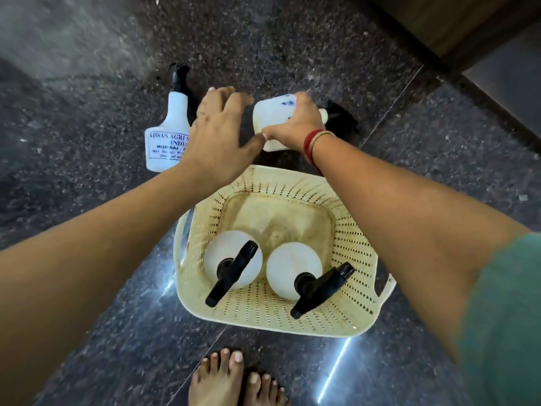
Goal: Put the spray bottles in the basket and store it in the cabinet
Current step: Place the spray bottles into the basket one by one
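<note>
A cream perforated basket [348,253] stands on the dark stone floor in front of my feet. Two white spray bottles with black trigger heads stand upright inside it, one on the left [232,263] and one on the right [294,266]. Beyond the basket, a third white bottle [272,118] lies on its side, and my right hand [295,127] is closed around it. My left hand [218,133] hovers with spread fingers just left of that bottle. A fourth bottle [168,133] with blue printed text lies on the floor, partly hidden by my left hand.
The floor is polished dark granite [87,142] with bright light reflections. A brown wooden cabinet base [468,27] runs along the upper right corner. My bare feet [234,382] stand close to the basket's near edge.
</note>
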A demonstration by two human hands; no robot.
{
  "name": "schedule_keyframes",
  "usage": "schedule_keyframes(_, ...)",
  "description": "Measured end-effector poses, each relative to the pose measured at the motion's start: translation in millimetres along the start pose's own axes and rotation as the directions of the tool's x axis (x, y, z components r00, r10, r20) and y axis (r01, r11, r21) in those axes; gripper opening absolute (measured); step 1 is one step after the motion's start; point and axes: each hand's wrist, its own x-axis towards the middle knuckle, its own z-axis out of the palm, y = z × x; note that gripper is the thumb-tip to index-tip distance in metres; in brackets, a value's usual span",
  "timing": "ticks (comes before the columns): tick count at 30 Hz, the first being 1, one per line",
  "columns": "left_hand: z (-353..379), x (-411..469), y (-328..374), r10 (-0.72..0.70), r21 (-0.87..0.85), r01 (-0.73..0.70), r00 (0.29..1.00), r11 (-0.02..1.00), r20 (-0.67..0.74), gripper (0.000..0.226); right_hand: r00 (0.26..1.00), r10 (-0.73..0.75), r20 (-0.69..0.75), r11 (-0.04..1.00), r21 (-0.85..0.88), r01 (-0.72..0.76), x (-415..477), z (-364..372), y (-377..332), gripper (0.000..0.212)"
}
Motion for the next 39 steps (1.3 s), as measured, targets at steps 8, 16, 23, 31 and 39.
schedule_keyframes(8,-16,-10,20,-0.245,-0.842,0.458,0.884,0.285,0.398,0.070,0.902,-0.367,-0.226,0.930,-0.113,0.350,-92,-42,-33,0.080)
schedule_keyframes(16,169,-333,-85,-0.426,-0.116,0.545,0.754,0.830,0.500,0.045,0.859,-0.480,-0.176,0.865,-0.259,0.430,-204,-83,-51,0.099)
schedule_keyframes(23,84,-250,-57,-0.148,-0.409,0.671,0.611,0.618,0.778,0.041,0.761,-0.233,-0.605,0.966,-0.235,0.109,-236,-166,4,0.068)
schedule_keyframes(31,-58,-63,90,0.373,-0.757,0.642,0.678,0.119,0.633,0.058,0.993,-0.113,-0.025,0.766,0.634,0.103,-237,-214,24,0.026)
schedule_keyframes(39,-42,-59,95,-0.029,-0.817,0.508,0.853,0.271,0.521,0.051,0.783,-0.613,0.110,0.784,-0.043,0.620,-224,-226,-21,0.026)
